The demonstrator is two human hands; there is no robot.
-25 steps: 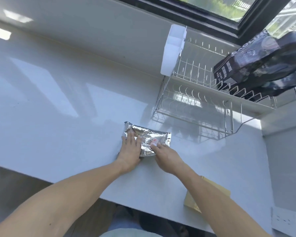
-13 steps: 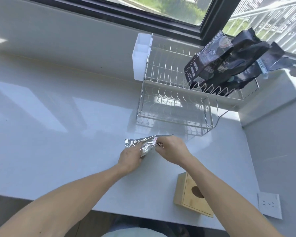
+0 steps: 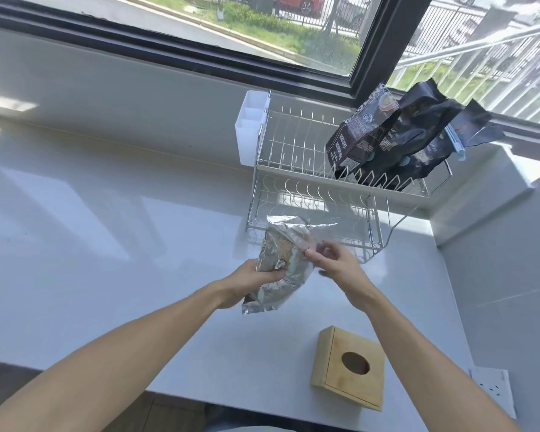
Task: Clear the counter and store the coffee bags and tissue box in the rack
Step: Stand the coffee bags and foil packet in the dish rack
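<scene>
Setting: a white counter point(image 3: 106, 244) is seen under a dark-framed window point(image 3: 371, 57), with daylight patches across the left of the frame.
Rack: a two-tier wire rack point(image 3: 312, 194) stands at upper right of centre; three dark coffee bags point(image 3: 396, 141) are already leaned in the right half of its upper tier, and a white caddy point(image 3: 250, 129) hangs on its left end.
Silver bag: a foil coffee bag point(image 3: 281, 263) is held off the counter at centre frame, long axis near upright and tilted, top edge toward the rack.
Left hand: the left hand point(image 3: 253, 279) is closed around the bag's lower middle.
Right hand: the right hand point(image 3: 334, 263) is pinched, fingertips on the bag's right edge.
Key relation: the rack lies just beyond and above the bag; the left half of the upper tier is judged free, and both hands are about equally near it.
Tissue box: a wooden tissue box point(image 3: 349, 369) rests at lower right, well apart from the rack, not yet stored.
Obstacles: nothing is seen between bag and rack; a wall socket point(image 3: 490, 391) sits at the far lower right.
</scene>
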